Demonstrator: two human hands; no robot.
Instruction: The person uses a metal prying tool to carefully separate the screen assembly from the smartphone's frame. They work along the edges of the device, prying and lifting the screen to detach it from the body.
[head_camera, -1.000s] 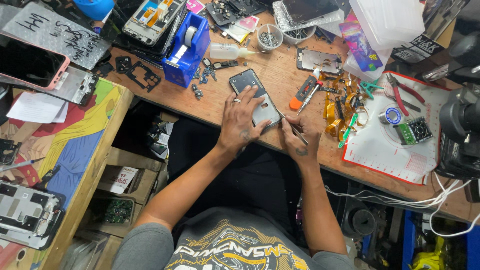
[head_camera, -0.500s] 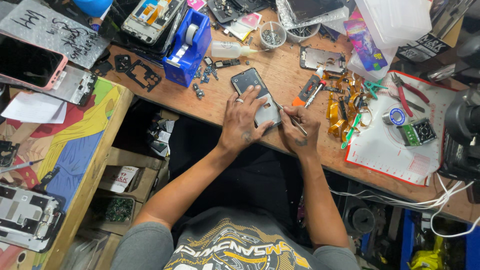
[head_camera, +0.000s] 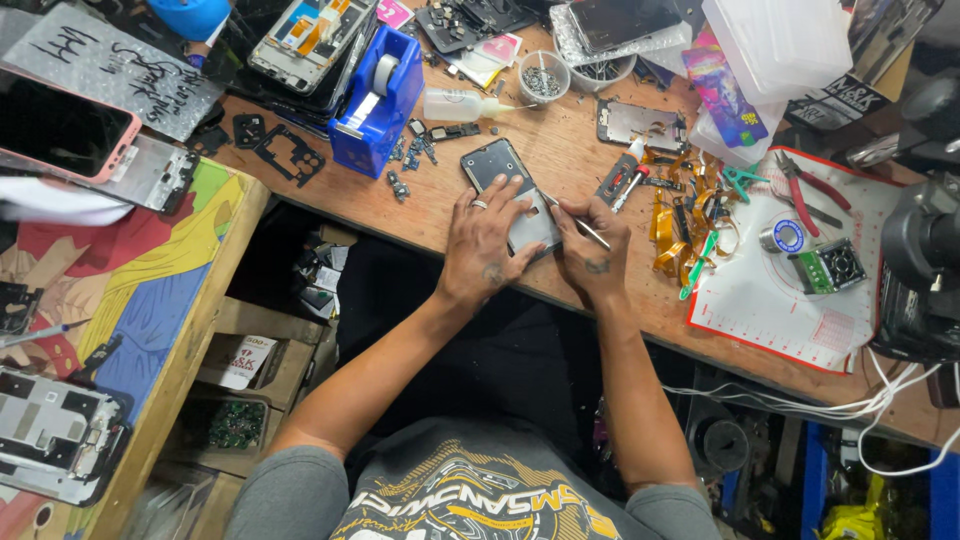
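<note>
- Head view, looking down on a cluttered wooden workbench (head_camera: 560, 160); opened phone (head_camera: 508, 192) lying flat near the bench's front edge, dark back facing up.
- Left hand (head_camera: 487, 240) spread wide over the phone's lower half, fingers fanned and pressing it down, ring on one finger; holding nothing else.
- Right hand (head_camera: 592, 250) closed narrowly around a thin metal tool (head_camera: 577, 221), pen-fashion, tip set at the phone's right edge just beside the left fingertips.
- Compared with a second ago: phone, left palm and forearms in much the same place; tool tip drawn in closer to the phone's edge, right fingers tucked a little tighter. Hardly any other shift.
- Judging from that: fine work at the phone's edge under way, phone pinned steady, nothing lifted free yet.
- Around the hands: red-handled screwdriver (head_camera: 628, 176) just beyond the right hand; heap of orange flex cables (head_camera: 678, 225) to the right; blue tape dispenser (head_camera: 378, 100) to the left; small cup of screws (head_camera: 545, 78) further back; white mat with red border (head_camera: 780, 310) at far right.
- Tool's exact tip too small to make out.
</note>
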